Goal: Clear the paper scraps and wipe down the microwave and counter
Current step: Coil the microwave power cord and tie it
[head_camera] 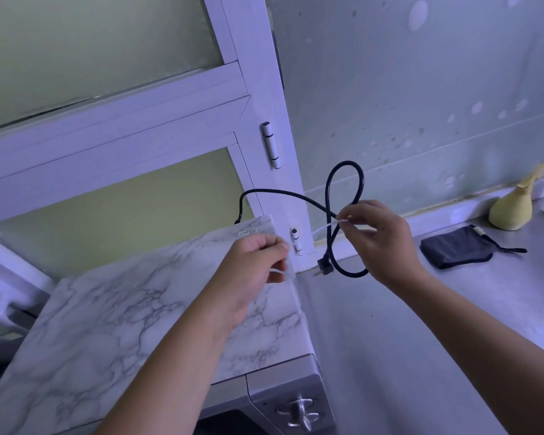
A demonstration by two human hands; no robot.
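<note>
So my right hand (380, 240) pinches a thin white strip (325, 226) where the looped black power cord (347, 162) crosses itself. It slants down toward my left hand (252, 268) (pinching another white scrap (277, 272)) over the marble-topped microwave (123, 324).

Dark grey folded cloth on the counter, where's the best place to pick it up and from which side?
Take the dark grey folded cloth by its thick near edge, coming from the front with the right hand, thumb on top, fingers sliding under. It lies flat in layers on the pale counter, so a pinch from above would probably lift only the top fold.
</note>
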